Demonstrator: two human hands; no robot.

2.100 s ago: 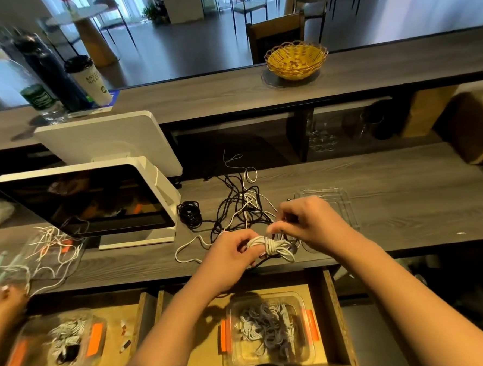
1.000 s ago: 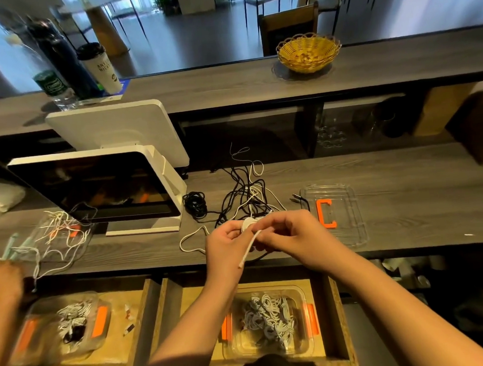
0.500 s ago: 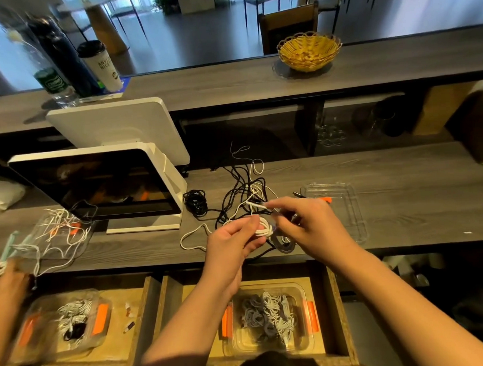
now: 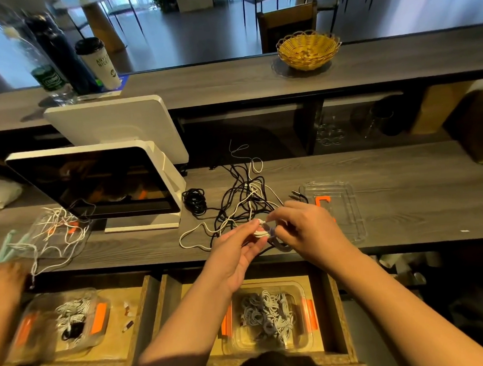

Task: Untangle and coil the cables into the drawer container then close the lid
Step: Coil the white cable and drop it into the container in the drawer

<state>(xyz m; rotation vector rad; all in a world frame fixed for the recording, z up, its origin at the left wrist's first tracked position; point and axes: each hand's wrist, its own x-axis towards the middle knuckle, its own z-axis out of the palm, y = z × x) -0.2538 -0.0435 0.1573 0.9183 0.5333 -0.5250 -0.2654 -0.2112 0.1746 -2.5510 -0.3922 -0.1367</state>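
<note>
Cables: one white coil [image 4: 259, 229] pinched by both grips, left hand [image 4: 236, 254], right hand [image 4: 302, 230]; one lid [image 4: 346, 204] beside.

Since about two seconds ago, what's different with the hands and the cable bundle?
The white cable coil was a larger wrapped bundle gripped by both hands; now it is a small coil pinched between the left hand and right hand, raised slightly. The lid on the counter shows more. The tangle and drawer container are unchanged.

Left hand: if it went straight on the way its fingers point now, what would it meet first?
Probably the right hand: the left hand points up and right at it across the small white cable coil both pinch. Depth is unclear.
</note>
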